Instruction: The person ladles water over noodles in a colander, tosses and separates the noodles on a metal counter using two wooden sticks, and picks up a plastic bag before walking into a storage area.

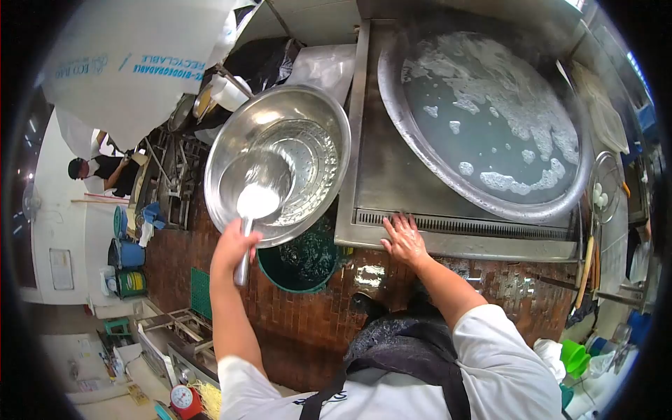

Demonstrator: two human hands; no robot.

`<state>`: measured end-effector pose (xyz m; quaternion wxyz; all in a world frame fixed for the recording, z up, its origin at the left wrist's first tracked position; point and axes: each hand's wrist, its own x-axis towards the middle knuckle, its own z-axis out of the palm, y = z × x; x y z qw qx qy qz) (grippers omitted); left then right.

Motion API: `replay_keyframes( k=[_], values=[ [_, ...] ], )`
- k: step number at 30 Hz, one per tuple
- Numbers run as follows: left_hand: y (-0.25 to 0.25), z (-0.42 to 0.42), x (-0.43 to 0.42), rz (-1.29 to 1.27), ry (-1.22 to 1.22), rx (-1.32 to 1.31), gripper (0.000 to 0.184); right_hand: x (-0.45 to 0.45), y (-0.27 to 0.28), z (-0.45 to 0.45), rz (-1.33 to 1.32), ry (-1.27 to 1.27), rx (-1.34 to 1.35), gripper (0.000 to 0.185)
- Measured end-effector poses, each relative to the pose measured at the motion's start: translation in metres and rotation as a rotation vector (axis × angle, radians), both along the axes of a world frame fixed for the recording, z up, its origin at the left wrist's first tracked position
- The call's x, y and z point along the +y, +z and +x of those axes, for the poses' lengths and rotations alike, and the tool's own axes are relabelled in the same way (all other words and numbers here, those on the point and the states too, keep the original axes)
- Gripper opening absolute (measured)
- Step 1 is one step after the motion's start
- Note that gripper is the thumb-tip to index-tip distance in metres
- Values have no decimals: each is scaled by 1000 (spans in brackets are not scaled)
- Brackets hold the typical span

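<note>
My left hand (pixel 236 246) is closed around the metal handle of a large dipper (pixel 246 227). The dipper's round bowl lies over the inside of a wide steel basin (pixel 329 126), whose bottom has a dotted pattern. Steam or blur softens the dipper's outline, and I cannot tell what it contains. My right hand (pixel 404 241) rests with fingers spread on the front edge of the steel stove (pixel 392 175), beside a slotted strip. A big round pot (pixel 504 210) on the stove holds cloudy liquid with patches of white foam.
Below the basin stands a dark green bucket (pixel 297 269) on the wet brick floor (pixel 308 336). Long-handled tools (pixel 586 269) hang at the right. A hanging plastic bag (pixel 133 63) covers the upper left. Farther left, another person (pixel 119 175) is by a work area.
</note>
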<state>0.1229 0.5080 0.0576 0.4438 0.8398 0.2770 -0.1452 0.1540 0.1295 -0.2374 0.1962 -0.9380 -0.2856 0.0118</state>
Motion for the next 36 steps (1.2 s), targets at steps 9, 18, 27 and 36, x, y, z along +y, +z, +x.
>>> replay_keyframes(
  k=[9, 18, 27, 36],
  values=[
    [-47, 215, -45, 32, -219, -76, 12, 0, -9, -2, 46, -40, 11, 63],
    [-68, 215, -62, 103, -343, -13, 27, 0, -9, -1, 56, -41, 4, 61],
    [-62, 139, -135, 770, -612, -98, 36, -1, -13, -3, 85, -45, 14, 61],
    [-83, 75, -229, 921, -747, -163, 23, -6, -18, -4, 166, -54, -11, 50]
  ],
)
